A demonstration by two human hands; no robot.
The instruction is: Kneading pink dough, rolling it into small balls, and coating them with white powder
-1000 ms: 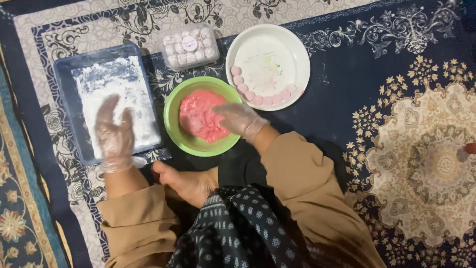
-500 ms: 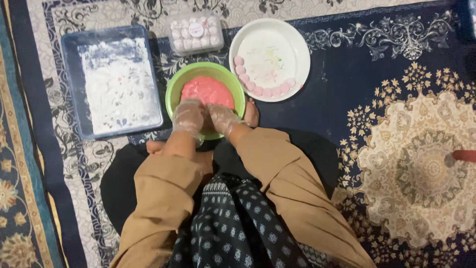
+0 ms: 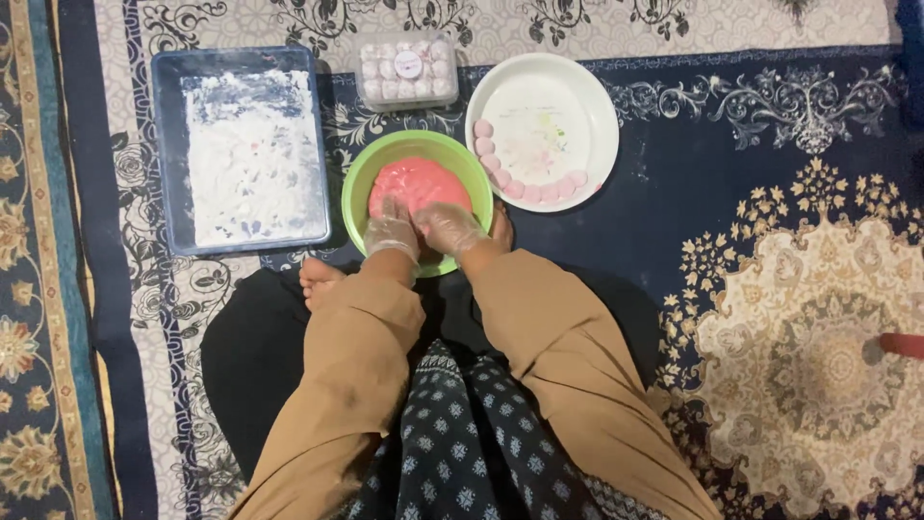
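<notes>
Pressing pink dough (image 3: 418, 185) in a green bowl (image 3: 358, 185) with both gloved hands.

The left hand (image 3: 392, 231) and right hand (image 3: 449, 227) lie side by side on the near part of the dough, fingers bent down into it, palms down; neither closes around anything. The bowl sits on a patterned rug (image 3: 770, 193) just before the person's feet. Beside it: a floured blue tray (image 3: 168, 154) at left, a white plate (image 3: 587, 106) edged with pink balls (image 3: 532, 193) at right, and a clear box (image 3: 407, 69) of pale balls behind.
</notes>
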